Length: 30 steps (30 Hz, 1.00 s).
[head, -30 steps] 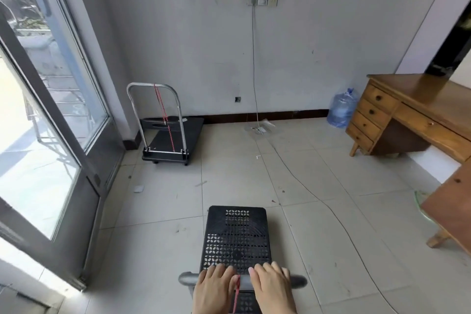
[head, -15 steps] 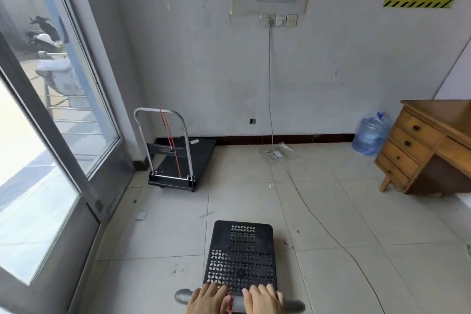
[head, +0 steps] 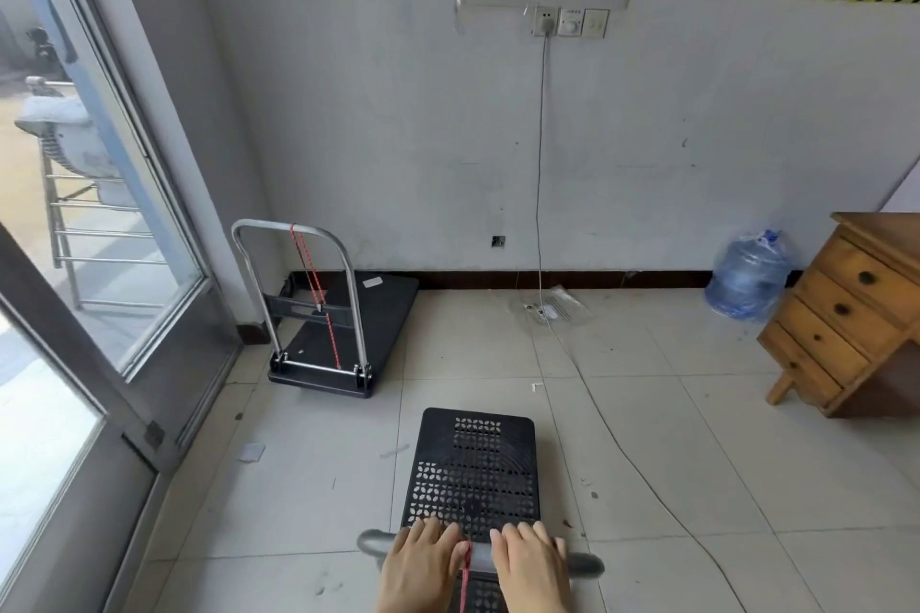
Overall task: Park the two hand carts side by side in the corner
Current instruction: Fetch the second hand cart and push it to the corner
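Observation:
A black perforated hand cart (head: 475, 468) rolls on the tile floor just in front of me. Its grey handle bar (head: 582, 564) crosses the bottom of the view, with a red cord hanging from its middle. My left hand (head: 423, 562) and my right hand (head: 532, 567) both grip that bar, side by side. A second hand cart (head: 378, 314) with a flat black deck stands in the corner against the back wall, beside the door frame. Its upright silver handle (head: 293, 232) faces me and carries a red cord.
A glass door (head: 74, 264) stands open along the left. A grey cable (head: 622, 443) runs from the wall socket across the floor to the right of my cart. A blue water jug (head: 749, 276) and a wooden desk (head: 846, 314) stand at the right. Scraps of litter lie on the tiles.
The cart and I have moved forward toward the corner; the parked cart and the back wall look nearer and larger. Both hands stay on the handle.

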Each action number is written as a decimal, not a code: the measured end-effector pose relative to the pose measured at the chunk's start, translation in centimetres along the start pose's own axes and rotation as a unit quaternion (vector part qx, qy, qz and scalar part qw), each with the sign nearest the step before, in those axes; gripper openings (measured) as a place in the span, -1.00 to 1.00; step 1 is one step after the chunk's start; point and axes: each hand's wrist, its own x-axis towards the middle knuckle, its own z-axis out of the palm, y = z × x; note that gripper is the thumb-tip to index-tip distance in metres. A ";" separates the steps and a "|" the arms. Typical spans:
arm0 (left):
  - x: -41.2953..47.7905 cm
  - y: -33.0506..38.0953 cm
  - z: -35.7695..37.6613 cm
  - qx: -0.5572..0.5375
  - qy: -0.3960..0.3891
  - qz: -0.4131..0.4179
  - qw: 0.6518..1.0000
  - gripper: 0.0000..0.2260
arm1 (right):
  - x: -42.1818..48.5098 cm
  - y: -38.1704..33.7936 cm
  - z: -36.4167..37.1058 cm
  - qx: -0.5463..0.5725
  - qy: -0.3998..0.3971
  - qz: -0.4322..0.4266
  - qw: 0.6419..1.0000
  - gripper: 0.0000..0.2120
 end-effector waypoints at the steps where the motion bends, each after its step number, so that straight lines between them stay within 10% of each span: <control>1: 1.7 -0.3 0.1 -0.008 -0.007 0.000 1.000 -0.86 | 1.7 0.0 0.3 0.002 -0.002 0.000 1.000 -0.68; 30: 44.9 -7.8 7.2 0.062 0.036 -0.021 0.997 -0.64 | 47.5 3.6 9.9 -0.037 -0.001 -0.081 0.996 -0.63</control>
